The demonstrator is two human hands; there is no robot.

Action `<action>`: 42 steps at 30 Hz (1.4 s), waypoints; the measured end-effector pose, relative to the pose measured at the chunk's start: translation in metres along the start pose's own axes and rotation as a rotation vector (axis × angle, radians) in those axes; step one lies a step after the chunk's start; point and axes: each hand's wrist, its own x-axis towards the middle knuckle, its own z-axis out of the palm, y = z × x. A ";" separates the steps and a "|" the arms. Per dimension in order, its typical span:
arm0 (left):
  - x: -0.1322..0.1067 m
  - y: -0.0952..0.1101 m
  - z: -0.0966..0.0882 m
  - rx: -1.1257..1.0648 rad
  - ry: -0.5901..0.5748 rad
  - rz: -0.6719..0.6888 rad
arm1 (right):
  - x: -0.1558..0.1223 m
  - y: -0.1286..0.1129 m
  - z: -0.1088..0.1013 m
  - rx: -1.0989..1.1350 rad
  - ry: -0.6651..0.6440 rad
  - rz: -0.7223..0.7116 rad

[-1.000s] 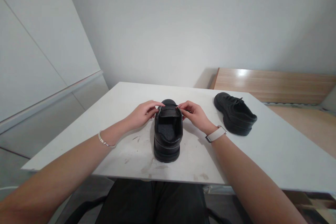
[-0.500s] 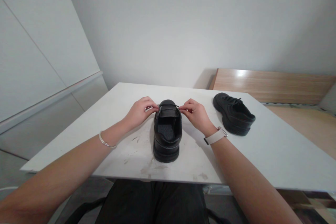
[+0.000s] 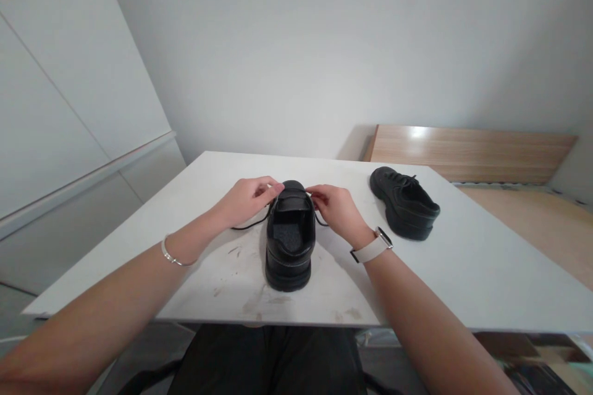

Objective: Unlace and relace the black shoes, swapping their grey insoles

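A black lace-up shoe (image 3: pixel 288 274) stands on the white table in front of me, heel toward me and toe pointing away. Its black shoelace (image 3: pixel 250 226) crosses the front of the shoe, and loose lengths hang out on both sides. My left hand (image 3: pixel 250 199) is closed at the left side of the lacing, thumb on top. On the opposite side my right hand (image 3: pixel 337 208) pinches at the lacing, its index finger reaching over the shoe. Both sets of fingertips partly hide the lace and eyelets.
To the right stands a second black shoe (image 3: pixel 407 207), laced and tied, turned at an angle. The white table (image 3: pixel 204 284) has dark smudges near its front edge. Beyond its right side is a wooden headboard (image 3: pixel 467 151); a pale wall rises behind.
Both hands have gone from holding the lace out sideways to closing in against the lacing. Lace lengths now hang on both sides. The view has shifted slightly.
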 end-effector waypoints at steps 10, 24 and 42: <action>0.026 0.022 -0.014 0.371 -0.246 0.008 | -0.002 -0.024 -0.003 -0.280 -0.060 -0.041; 0.035 0.038 0.007 0.674 -0.176 0.034 | 0.019 -0.070 -0.016 -0.585 -0.277 0.036; 0.024 0.041 0.003 -0.204 0.255 0.117 | 0.013 -0.062 0.006 0.458 0.301 -0.006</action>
